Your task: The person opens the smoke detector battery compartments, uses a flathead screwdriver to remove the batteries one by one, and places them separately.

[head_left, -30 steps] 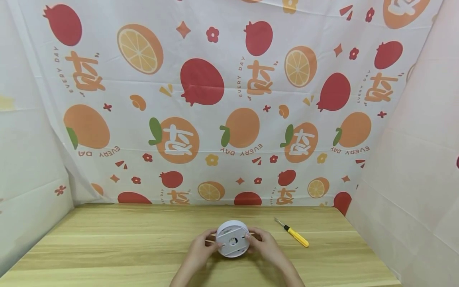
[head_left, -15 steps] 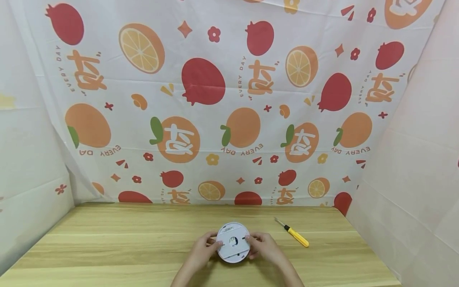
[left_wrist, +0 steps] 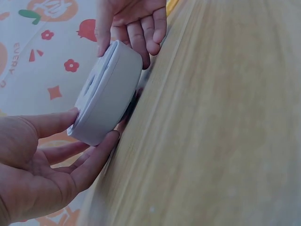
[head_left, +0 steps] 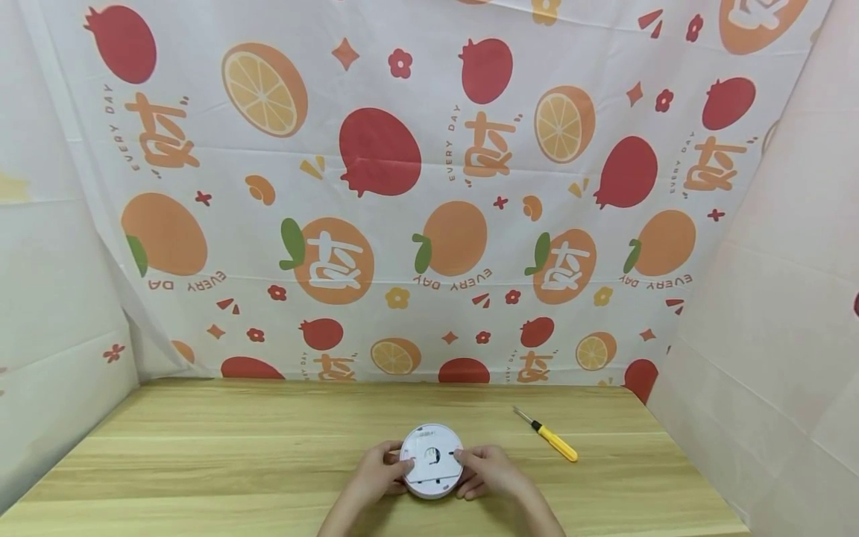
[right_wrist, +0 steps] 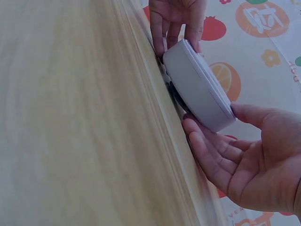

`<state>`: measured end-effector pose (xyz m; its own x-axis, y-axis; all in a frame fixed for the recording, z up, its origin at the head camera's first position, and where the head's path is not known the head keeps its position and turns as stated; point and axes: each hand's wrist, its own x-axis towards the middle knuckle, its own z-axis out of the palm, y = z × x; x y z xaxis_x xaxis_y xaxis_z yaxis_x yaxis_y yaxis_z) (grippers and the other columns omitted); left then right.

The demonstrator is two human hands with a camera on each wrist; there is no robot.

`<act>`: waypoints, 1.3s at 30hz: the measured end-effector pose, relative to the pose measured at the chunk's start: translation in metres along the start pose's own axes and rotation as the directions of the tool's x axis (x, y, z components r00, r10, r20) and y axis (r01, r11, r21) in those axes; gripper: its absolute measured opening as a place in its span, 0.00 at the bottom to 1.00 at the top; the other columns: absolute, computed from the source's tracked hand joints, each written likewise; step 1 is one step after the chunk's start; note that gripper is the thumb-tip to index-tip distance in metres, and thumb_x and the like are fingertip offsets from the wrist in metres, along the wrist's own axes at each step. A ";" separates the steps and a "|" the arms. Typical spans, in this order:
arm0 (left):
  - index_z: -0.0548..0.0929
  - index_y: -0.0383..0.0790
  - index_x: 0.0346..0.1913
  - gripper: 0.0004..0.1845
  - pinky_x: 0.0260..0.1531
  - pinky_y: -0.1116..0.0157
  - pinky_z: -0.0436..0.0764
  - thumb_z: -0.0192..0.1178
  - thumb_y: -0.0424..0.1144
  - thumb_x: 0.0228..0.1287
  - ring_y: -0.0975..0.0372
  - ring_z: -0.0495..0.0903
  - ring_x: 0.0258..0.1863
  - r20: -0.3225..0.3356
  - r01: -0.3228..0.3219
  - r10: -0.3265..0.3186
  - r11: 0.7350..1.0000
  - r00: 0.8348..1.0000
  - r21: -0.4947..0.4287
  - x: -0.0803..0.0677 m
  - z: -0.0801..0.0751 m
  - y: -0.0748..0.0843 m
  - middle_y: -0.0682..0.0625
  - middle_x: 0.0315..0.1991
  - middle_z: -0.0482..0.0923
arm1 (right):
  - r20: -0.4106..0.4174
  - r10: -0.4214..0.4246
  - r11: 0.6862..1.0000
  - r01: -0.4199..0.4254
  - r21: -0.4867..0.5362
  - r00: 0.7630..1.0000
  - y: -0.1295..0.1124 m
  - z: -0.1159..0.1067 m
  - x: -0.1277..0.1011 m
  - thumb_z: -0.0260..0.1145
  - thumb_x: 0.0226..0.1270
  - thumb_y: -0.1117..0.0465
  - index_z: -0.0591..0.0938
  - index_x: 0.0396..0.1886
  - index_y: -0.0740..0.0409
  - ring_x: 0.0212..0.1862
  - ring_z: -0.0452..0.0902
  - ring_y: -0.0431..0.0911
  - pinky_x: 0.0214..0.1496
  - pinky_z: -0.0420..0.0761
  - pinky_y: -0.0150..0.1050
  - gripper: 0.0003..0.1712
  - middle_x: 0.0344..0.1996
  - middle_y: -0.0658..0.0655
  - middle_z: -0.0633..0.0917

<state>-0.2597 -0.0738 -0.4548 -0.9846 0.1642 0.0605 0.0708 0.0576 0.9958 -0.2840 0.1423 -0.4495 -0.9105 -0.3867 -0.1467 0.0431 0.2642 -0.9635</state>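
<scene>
A fruit-printed cloth (head_left: pixel 429 186) is hanging across the upper part of the frame behind a light wooden table (head_left: pixel 201 462), where a yellow-handled screwdriver (head_left: pixel 552 441) is lying right of centre. At the lower centre, a round white device (head_left: pixel 432 461) is sitting tilted just above the tabletop. The left hand (head_left: pixel 377 476) and right hand (head_left: pixel 486 473) are gripping its opposite edges, thumbs pressing on its flat back and fingers curling underneath.

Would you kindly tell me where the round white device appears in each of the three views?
Head: round white device bottom centre, between both hands.
Left wrist: upper left, tilted against the table edge.
Right wrist: upper right, likewise tilted.
Shared landmark: the wooden table beneath it.
</scene>
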 end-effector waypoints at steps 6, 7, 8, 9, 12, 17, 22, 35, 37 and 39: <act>0.58 0.11 0.55 0.26 0.30 0.60 0.83 0.54 0.27 0.60 0.60 0.76 0.27 -0.004 0.041 -0.041 0.999 0.999 -0.025 -0.003 -0.001 0.003 0.38 0.35 0.71 | 0.009 -0.003 1.000 0.003 0.003 1.000 0.003 0.004 0.002 0.54 0.69 0.57 0.76 0.42 0.74 0.22 0.78 0.43 0.26 0.82 0.34 0.19 0.21 0.57 0.81; 0.58 0.11 0.56 0.27 0.30 0.60 0.83 0.54 0.28 0.61 0.59 0.76 0.27 -0.004 0.050 -0.050 0.998 0.999 -0.034 -0.003 -0.001 0.004 0.38 0.35 0.71 | 0.005 -0.004 1.000 0.004 0.009 1.000 0.004 0.005 0.002 0.55 0.68 0.58 0.76 0.42 0.73 0.22 0.78 0.43 0.26 0.82 0.34 0.18 0.21 0.57 0.80; 0.58 0.12 0.56 0.27 0.30 0.60 0.83 0.54 0.28 0.61 0.59 0.76 0.27 -0.006 0.058 -0.058 0.998 0.998 -0.041 -0.004 -0.001 0.004 0.38 0.36 0.70 | 0.001 -0.006 1.000 0.006 0.017 1.000 0.004 0.005 0.002 0.55 0.68 0.59 0.76 0.41 0.73 0.23 0.78 0.43 0.26 0.82 0.34 0.17 0.22 0.57 0.80; 0.58 0.13 0.56 0.27 0.30 0.60 0.83 0.54 0.29 0.62 0.59 0.76 0.27 -0.006 0.064 -0.064 0.997 0.998 -0.048 -0.004 -0.001 0.005 0.38 0.36 0.70 | -0.004 -0.010 1.000 0.010 0.027 1.000 0.004 0.006 0.002 0.56 0.68 0.60 0.75 0.42 0.74 0.24 0.78 0.43 0.27 0.82 0.34 0.17 0.23 0.57 0.80; 0.58 0.14 0.57 0.27 0.30 0.59 0.83 0.54 0.29 0.62 0.58 0.77 0.28 0.000 0.070 -0.070 0.995 0.998 -0.068 -0.004 -0.001 0.005 0.35 0.39 0.69 | -0.021 -0.046 0.997 0.047 0.068 0.999 0.004 0.007 0.003 0.57 0.66 0.65 0.69 0.51 0.76 0.28 0.78 0.46 0.32 0.83 0.38 0.20 0.30 0.60 0.79; 0.57 0.18 0.60 0.26 0.30 0.57 0.83 0.51 0.27 0.63 0.56 0.77 0.30 0.039 0.048 -0.045 0.996 0.998 -0.076 -0.004 -0.002 0.005 0.30 0.45 0.67 | -0.026 -0.111 0.985 0.114 0.132 0.993 0.004 0.006 0.004 0.58 0.64 0.70 0.57 0.65 0.71 0.34 0.77 0.51 0.37 0.82 0.46 0.32 0.42 0.66 0.73; 0.60 0.26 0.63 0.25 0.28 0.57 0.83 0.50 0.26 0.63 0.53 0.75 0.31 0.047 0.012 -0.009 0.999 0.999 -0.051 -0.005 -0.003 0.006 0.28 0.47 0.64 | -0.012 -0.137 0.980 0.138 0.144 0.990 0.002 0.007 0.003 0.57 0.63 0.72 0.61 0.65 0.65 0.38 0.76 0.51 0.37 0.82 0.47 0.30 0.45 0.67 0.70; 0.64 0.27 0.60 0.20 0.29 0.57 0.83 0.48 0.27 0.66 0.53 0.74 0.36 0.008 0.017 -0.017 0.999 1.000 -0.043 -0.004 -0.006 0.002 0.27 0.48 0.62 | -0.021 -0.164 0.975 0.165 0.149 0.986 -0.002 0.014 0.002 0.56 0.62 0.74 0.66 0.62 0.66 0.40 0.75 0.53 0.37 0.82 0.47 0.27 0.47 0.68 0.69; 0.64 0.27 0.60 0.20 0.29 0.57 0.82 0.47 0.27 0.66 0.54 0.74 0.36 0.000 0.017 -0.017 0.999 1.000 -0.040 -0.004 -0.006 0.002 0.27 0.48 0.63 | -0.019 -0.161 0.976 0.162 0.144 0.987 -0.001 0.015 0.003 0.57 0.62 0.73 0.66 0.62 0.66 0.40 0.75 0.53 0.37 0.82 0.47 0.27 0.47 0.68 0.69; 0.64 0.27 0.60 0.20 0.28 0.58 0.82 0.47 0.28 0.66 0.55 0.74 0.36 -0.008 0.018 -0.018 0.999 1.000 -0.035 -0.004 -0.006 0.003 0.27 0.48 0.63 | -0.017 -0.158 0.979 0.158 0.130 0.987 -0.001 0.016 0.004 0.58 0.61 0.72 0.66 0.62 0.66 0.40 0.75 0.52 0.37 0.82 0.46 0.28 0.46 0.67 0.70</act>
<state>-0.2567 -0.0803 -0.4521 -0.9869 0.1553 0.0431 0.0477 0.0259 0.9985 -0.2813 0.1266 -0.4525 -0.9129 -0.4080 0.0108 -0.0487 0.0826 -0.9954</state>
